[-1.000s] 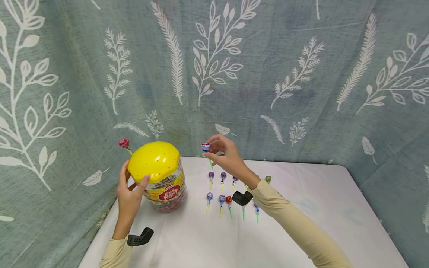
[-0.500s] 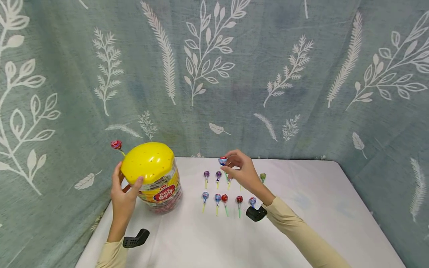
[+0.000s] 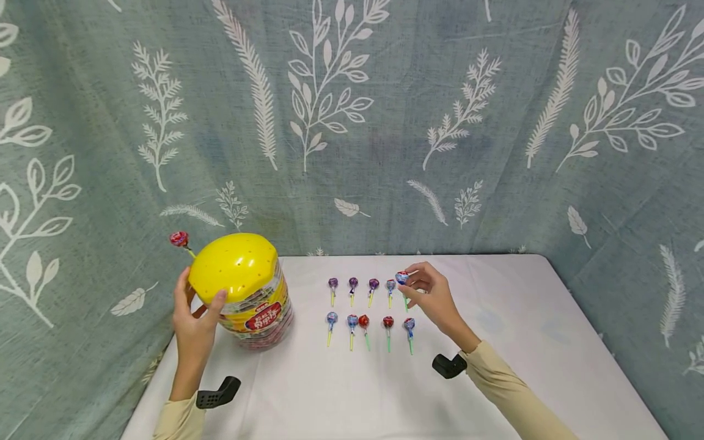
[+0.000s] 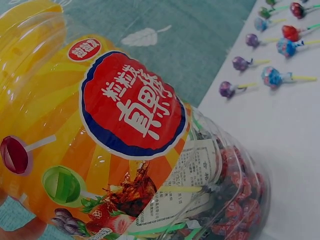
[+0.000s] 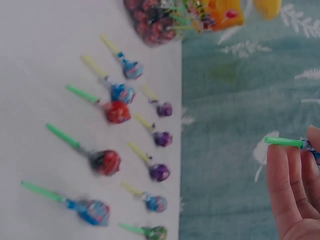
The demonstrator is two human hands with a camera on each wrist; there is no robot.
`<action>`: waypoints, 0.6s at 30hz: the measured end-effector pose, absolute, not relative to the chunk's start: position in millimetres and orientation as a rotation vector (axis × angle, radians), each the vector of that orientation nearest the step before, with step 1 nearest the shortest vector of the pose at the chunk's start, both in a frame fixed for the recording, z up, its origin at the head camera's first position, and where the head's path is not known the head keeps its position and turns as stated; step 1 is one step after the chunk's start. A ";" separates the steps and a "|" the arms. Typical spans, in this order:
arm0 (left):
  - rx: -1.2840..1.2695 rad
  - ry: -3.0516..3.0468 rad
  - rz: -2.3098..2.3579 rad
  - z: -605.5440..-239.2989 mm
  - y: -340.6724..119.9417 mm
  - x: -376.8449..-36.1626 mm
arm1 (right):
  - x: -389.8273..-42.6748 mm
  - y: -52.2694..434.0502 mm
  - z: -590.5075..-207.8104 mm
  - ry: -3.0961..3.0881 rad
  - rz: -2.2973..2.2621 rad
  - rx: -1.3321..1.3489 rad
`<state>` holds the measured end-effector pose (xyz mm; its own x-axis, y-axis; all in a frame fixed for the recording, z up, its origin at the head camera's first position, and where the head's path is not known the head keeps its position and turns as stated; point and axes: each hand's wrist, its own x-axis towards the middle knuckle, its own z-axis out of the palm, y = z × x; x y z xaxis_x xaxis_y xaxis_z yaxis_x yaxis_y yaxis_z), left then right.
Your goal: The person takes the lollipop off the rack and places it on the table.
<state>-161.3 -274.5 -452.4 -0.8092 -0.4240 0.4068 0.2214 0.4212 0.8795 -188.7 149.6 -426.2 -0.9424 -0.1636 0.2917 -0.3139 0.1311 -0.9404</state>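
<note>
Lollipop with blue-red wrapper and green stick (image 3: 402,278), pinched in right hand (image 3: 431,299) over back row's end on white desk (image 3: 522,342); laying-down step, needing alignment. Left hand (image 3: 192,321) grips yellow-lidded clear plastic candy jar (image 3: 244,290).

The head camera looks forward and down over the whole table (image 3: 495,379), from its near edge to the curtain behind. The left wrist camera sits tight against the jar (image 4: 120,130), facing the far edge. The right wrist camera looks down from above. All three share the lollipop rows (image 3: 368,305) and jar.
</note>
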 end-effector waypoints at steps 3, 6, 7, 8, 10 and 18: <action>0.173 -2.085 -1.416 -452.0 -273.8 -161.1 | -190.8 162.4 -440.2 -2.280 1.942 0.413; 0.175 -2.081 -1.417 -452.3 -274.1 -160.0 | -195.3 172.8 -457.4 -2.283 1.946 0.350; 0.174 -2.082 -1.415 -451.9 -273.8 -159.5 | -196.3 175.6 -462.7 -2.291 1.939 0.323; 0.174 -2.080 -1.417 -452.0 -273.9 -159.4 | -197.7 178.1 -468.1 -2.302 1.935 0.290; 0.168 -2.076 -1.419 -451.9 -273.8 -159.5 | -197.8 181.4 -474.5 -2.323 1.919 0.237; 0.152 -2.079 -1.414 -450.8 -274.4 -160.2 | -194.6 187.3 -497.6 -2.402 1.871 0.061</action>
<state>-160.2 -274.4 -450.8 -0.8056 -0.4179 0.4200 0.2372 0.4220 0.8750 -194.6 187.3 -497.6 -0.9946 0.0271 0.1001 -0.0904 0.2459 -0.9651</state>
